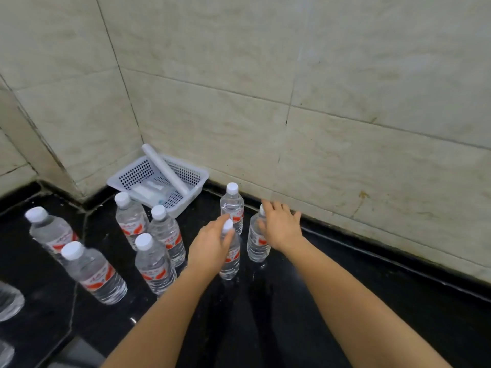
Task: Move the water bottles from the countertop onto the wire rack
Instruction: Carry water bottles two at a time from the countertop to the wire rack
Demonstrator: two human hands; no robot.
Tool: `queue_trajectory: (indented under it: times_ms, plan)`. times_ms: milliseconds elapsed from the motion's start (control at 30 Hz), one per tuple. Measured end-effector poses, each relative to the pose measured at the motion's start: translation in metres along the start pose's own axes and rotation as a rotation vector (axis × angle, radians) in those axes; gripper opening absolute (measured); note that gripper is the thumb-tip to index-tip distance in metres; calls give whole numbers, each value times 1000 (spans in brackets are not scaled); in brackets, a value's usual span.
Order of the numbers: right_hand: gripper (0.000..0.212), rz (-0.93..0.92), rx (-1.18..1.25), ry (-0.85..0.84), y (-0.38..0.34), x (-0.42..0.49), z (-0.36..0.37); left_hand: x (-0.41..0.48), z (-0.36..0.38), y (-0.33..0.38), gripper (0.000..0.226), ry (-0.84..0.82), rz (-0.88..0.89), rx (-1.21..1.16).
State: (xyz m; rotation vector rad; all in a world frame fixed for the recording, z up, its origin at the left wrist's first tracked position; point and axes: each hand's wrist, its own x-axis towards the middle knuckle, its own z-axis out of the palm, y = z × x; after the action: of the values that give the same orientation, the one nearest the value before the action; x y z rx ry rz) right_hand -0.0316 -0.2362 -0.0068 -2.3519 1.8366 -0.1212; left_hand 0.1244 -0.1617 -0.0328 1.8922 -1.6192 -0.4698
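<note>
Several clear water bottles with white caps and red labels stand on the black countertop point(358, 301). My left hand point(211, 248) grips the neck of the middle front bottle point(230, 264), whose cap shows between index finger and thumb. My right hand point(281, 225) lies with spread fingers over the top of the bottle beside it point(255, 245), and most of that cap is hidden. A third bottle point(232, 205) stands just behind these two, near the wall. The wire rack is not in view.
More bottles stand to the left, among them the nearest point(155, 264) and one at the far left point(50, 229). A white perforated basket point(195, 172) holding a white roll sits in the tiled corner. A clear object point(8, 301) shows at the left edge.
</note>
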Motion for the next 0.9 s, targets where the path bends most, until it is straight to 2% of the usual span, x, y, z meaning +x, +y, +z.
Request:
queue_trajectory:
  times_ms: [267, 467, 633, 767, 900]
  plan:
    - [39, -55, -114, 59, 10, -12, 11, -6, 8, 1, 38, 111, -40, -185]
    - [39, -43, 48, 189, 9, -54, 28, -25, 13, -5, 35, 154, 68, -39]
    - [32, 34, 150, 180, 20, -87, 31, -39, 6, 2, 21, 64, 200, 30]
    - [24, 170, 300, 148, 45, -115, 8, -57, 5, 25, 24, -26, 262, 51]
    - [19, 153, 314, 90, 80, -177, -9, -94, 13, 67, 20, -149, 290, 11]
